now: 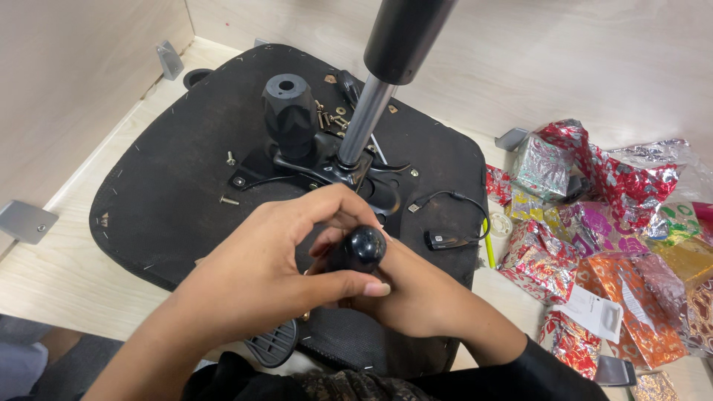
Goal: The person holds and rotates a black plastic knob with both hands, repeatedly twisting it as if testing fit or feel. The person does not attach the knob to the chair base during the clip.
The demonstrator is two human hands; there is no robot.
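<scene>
Screwdriver handle (362, 247), black and round-ended, stands upright over the upturned black chair seat (171, 193), with the left hand (252, 278) curled around it and the right hand (420, 289) gripping its lower part. Just beyond lie loose screws (229, 200), the black tilt mechanism (312, 160) and the steel gas cylinder (364, 119). Crumpled foil wrapping (609, 223) lies well off to the right on the wooden table (67, 260).

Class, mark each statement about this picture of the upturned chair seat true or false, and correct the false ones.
1. Both hands close around a black round-ended handle. True.
2. The chair seat lies underside up on a wooden surface. True.
3. The metal gas cylinder lies flat beside the seat. False: it stands up from the mechanism plate.
4. Loose screws lie on the seat. True.
5. The shiny wrapping foil is piled left of the seat. False: it is on the right.
</scene>
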